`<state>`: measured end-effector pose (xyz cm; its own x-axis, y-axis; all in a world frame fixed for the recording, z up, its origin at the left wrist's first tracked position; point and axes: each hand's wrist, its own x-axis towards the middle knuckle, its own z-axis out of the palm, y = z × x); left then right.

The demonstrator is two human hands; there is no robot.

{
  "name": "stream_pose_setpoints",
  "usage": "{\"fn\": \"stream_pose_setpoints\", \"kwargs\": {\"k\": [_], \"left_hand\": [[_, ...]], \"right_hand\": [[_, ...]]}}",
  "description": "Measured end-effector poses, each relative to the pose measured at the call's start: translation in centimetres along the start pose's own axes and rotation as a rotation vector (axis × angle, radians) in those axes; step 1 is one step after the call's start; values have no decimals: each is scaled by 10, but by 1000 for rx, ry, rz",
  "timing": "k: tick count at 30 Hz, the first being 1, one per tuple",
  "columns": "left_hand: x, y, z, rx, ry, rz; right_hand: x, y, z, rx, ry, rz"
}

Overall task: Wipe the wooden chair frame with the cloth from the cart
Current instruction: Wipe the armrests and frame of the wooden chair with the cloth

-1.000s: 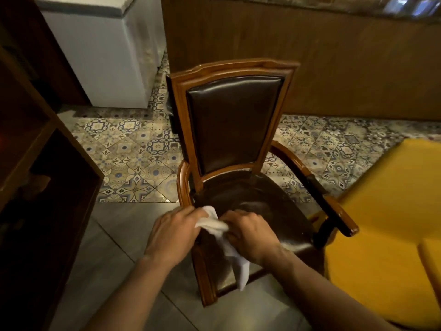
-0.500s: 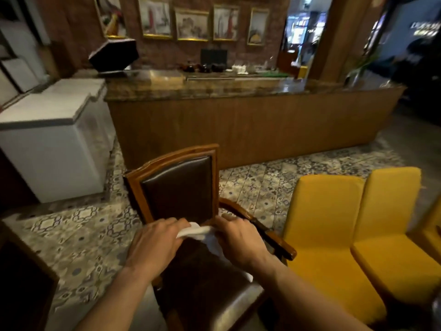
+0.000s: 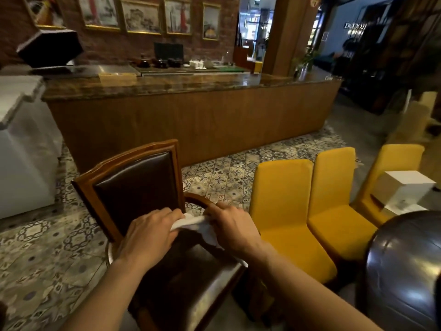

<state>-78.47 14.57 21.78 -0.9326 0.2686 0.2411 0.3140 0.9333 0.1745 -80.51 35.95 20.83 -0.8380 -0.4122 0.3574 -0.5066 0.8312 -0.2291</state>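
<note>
Both hands, L hand [image 3: 149, 237] & R hand [image 3: 235, 229], were clamped on the cloth [image 3: 198, 224], stretched btwn them over the chair [image 3: 133, 185] seat by the R armrest; cloth prob. light, soft, limp, best bunched in the palm.

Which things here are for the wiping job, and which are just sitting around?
For the job: cloth, wooden chair, left hand, right hand.

Just around: yellow chairs, counter, white box, pictures.
</note>
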Motion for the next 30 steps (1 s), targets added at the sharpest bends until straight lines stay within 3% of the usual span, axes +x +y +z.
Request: {"fn": "stream_pose_setpoints", "kwargs": {"k": [18,30], "left_hand": [[103,112,81,-51,-12,-33],[172,101,168,-167,-46,-57]], "right_hand": [[1,169,-14,16,-29,31],[37,245,37,-52,-132,84]]}}
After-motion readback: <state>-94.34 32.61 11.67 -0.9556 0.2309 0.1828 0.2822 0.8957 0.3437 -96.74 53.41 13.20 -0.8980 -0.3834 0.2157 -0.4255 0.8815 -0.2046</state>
